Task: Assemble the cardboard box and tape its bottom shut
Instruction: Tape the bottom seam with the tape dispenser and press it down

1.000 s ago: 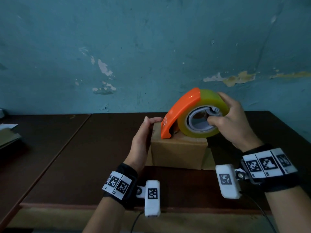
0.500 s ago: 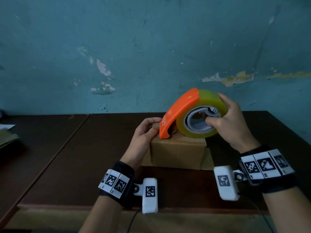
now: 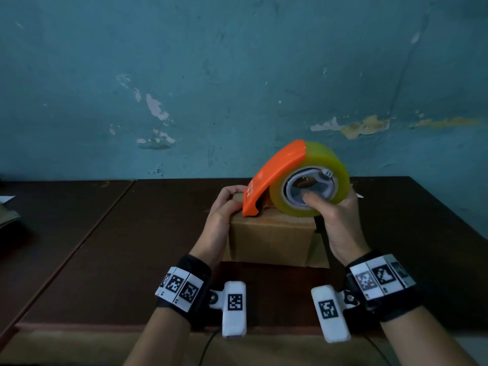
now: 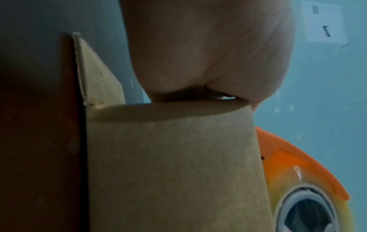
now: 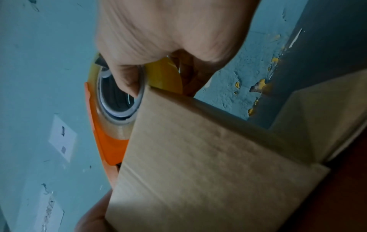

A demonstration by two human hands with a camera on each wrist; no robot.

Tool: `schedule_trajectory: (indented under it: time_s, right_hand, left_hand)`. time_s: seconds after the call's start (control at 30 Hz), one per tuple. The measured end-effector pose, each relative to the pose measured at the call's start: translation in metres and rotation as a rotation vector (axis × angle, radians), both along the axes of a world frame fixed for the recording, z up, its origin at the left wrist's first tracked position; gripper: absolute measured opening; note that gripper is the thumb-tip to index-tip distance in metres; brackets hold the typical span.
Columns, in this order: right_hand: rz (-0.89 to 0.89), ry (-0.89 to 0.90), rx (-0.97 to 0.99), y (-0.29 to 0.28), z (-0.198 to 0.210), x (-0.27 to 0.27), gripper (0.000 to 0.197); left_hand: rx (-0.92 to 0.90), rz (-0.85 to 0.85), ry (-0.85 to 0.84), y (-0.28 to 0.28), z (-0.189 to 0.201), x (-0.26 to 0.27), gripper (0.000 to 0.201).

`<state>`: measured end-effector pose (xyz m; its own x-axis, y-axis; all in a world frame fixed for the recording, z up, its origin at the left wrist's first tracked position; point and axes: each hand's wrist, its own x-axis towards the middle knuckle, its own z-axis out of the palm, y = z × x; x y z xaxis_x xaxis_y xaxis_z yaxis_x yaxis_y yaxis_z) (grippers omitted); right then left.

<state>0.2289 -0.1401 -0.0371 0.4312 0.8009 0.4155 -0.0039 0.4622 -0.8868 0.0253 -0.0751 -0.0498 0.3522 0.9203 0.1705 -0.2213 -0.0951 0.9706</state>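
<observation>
The cardboard box point(image 3: 272, 239) sits on the tabletop point(image 3: 105, 260), light and likely to slide. The left hand point(image 3: 219, 220) grips its top left corner; the right hand point(image 3: 340, 220) grasps the tape dispenser point(image 3: 295, 178) resting on top.

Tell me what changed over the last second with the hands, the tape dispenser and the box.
The left hand, earlier flat against the box's left side, has curled its fingers over the top left edge of the cardboard box. The right hand shifted its grip lower on the tape dispenser, thumb now in the core. The dispenser's orange nose stays on the box top; the box stays put on the table.
</observation>
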Motion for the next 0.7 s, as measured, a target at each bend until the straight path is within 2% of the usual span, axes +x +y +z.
schedule_trajectory:
  time_s: [0.13,0.2,0.33,0.4,0.6,0.7]
  right_hand:
    - [-0.015,-0.003,-0.001,-0.001,0.002,0.001,0.044]
    - [-0.03,-0.001,0.004,-0.001,0.003,0.002,0.041]
    - [-0.016,-0.008,0.018,-0.001,0.002,-0.001,0.039]
    - [-0.003,-0.032,0.017,-0.002,0.003,-0.004,0.035]
    - [-0.049,-0.117,-0.025,-0.002,0.006,-0.001,0.025]
    - [-0.062,-0.156,-0.048,-0.001,0.007,0.002,0.021]
  left_hand:
    - [-0.013,-0.043,-0.053,0.0,-0.004,-0.004,0.043]
    - [0.03,-0.082,-0.013,-0.002,-0.005,-0.007,0.053]
    - [0.138,-0.202,0.156,-0.001,-0.004,-0.012,0.098]
    - [0.148,-0.201,0.18,0.002,-0.004,-0.012,0.111]
    - [0.167,-0.199,0.172,0.001,-0.005,-0.012,0.116]
    - [0.197,-0.132,0.204,0.001,-0.005,-0.013,0.109]
